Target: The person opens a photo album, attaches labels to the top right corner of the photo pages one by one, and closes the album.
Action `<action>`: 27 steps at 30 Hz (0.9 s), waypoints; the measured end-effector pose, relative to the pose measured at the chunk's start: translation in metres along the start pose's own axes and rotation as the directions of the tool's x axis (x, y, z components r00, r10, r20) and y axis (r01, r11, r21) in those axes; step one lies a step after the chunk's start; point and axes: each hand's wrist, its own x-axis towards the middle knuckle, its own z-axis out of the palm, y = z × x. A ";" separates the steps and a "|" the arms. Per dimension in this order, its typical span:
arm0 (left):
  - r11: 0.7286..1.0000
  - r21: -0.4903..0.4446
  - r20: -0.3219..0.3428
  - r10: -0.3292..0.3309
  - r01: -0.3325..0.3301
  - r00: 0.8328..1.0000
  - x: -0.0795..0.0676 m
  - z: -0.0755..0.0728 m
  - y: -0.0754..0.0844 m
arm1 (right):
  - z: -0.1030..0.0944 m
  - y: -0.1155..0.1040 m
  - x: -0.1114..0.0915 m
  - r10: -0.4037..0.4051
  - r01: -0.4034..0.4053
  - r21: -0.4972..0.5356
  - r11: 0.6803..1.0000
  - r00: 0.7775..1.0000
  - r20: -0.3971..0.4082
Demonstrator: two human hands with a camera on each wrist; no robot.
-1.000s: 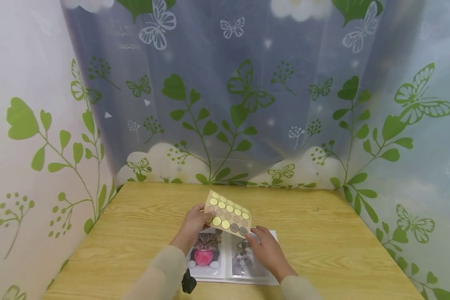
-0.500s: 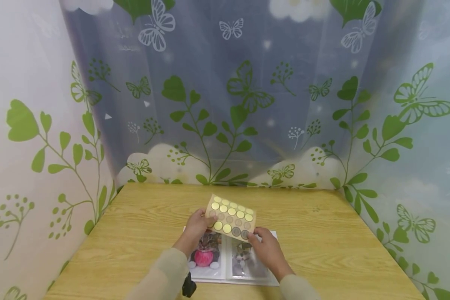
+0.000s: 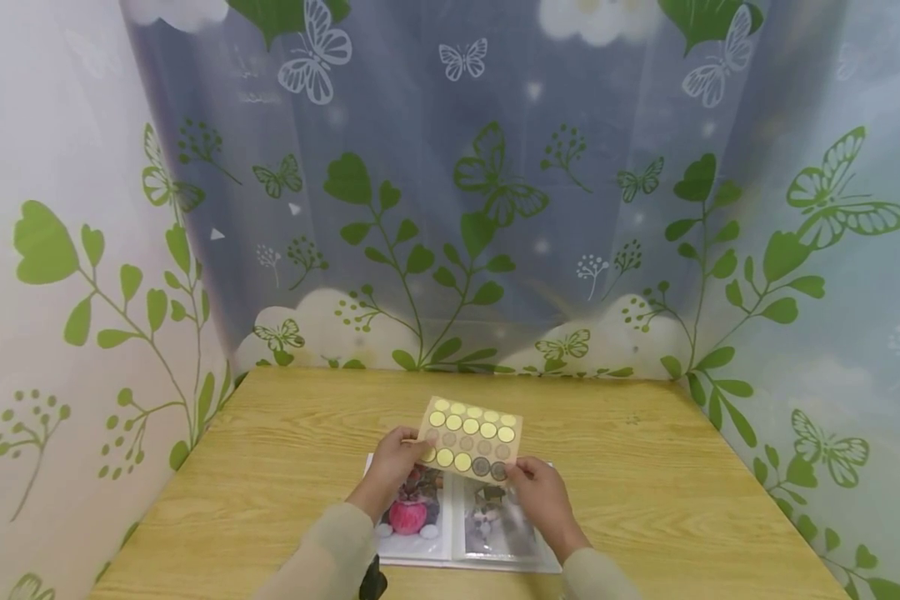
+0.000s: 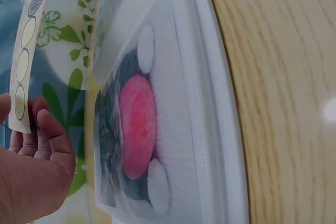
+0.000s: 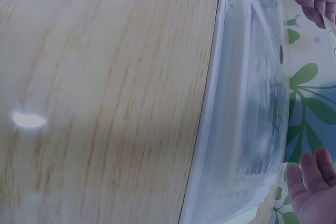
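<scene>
A tan sheet of round stickers (image 3: pixel 467 439), with gold discs, two grey discs and a row of bare circles, is held up above an open photo album (image 3: pixel 450 560). At its lower left edge my left hand (image 3: pixel 390 468) pinches it, thumb on the front and fingers behind; the left wrist view shows this left hand (image 4: pixel 39 166) from the side. My right hand (image 3: pixel 546 500) has its fingertips on the lower right corner of the sheet. In the right wrist view, the fingers of my right hand (image 5: pixel 315 182) extend, while its thumb and grip are out of view.
The album lies on a wood-grain table (image 3: pixel 667 483), showing a cat photo with a pink round object (image 3: pixel 408 517) on its left page. A dark object (image 3: pixel 372 579) shows beside the left sleeve. A leaf-and-butterfly patterned curtain (image 3: pixel 450 250) stands around the table.
The sticker sheet has shifted to the right and slightly down, and it slants less. Both hands have moved with it. The album stays in place.
</scene>
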 end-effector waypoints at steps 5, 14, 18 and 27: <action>0.999 -0.048 0.004 0.002 -0.002 1.000 -0.001 0.000 -0.002 | -0.002 -0.003 -0.001 0.028 -0.028 0.016 0.999 1.000 -0.005; 0.990 -0.142 -0.020 -0.013 0.010 1.000 -0.006 0.003 -0.001 | -0.001 -0.003 -0.001 0.069 -0.069 0.040 0.997 0.997 -0.022; 0.985 -0.174 -0.020 -0.003 -0.001 1.000 -0.008 0.005 -0.002 | 0.000 -0.003 -0.001 0.078 -0.077 0.036 0.996 0.996 -0.033; 0.961 -0.273 -0.003 -0.041 0.039 0.999 -0.011 0.009 -0.003 | 0.000 -0.002 -0.002 0.084 -0.081 0.050 0.995 0.995 -0.057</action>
